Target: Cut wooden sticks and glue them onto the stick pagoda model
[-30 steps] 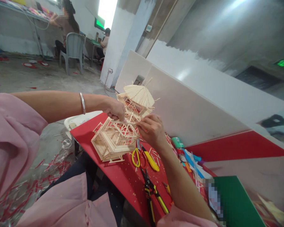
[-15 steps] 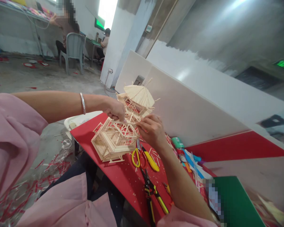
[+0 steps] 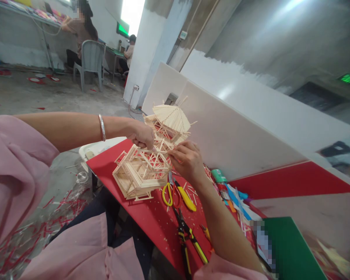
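A lattice model of thin wooden sticks, many-sided with an open frame on top, stands on a red tabletop. My left hand is over its far side, fingers curled, one fingertip down at the upper frame; what lies under the fingers is hidden. From the right, my right hand pinches the end of a light wooden stick at the top of the frame. This stick spans the short gap between both hands' fingertips. Just behind stands a second stick model with a fan-like pointed roof.
Yellow-handled scissors, a yellow-and-red cutter and black-and-yellow pliers lie right of the model among stick scraps. A green can stands against a white panel. A person sits by a grey chair.
Both hands and the stick model hold the same position. In the background, the seated person has shifted slightly.
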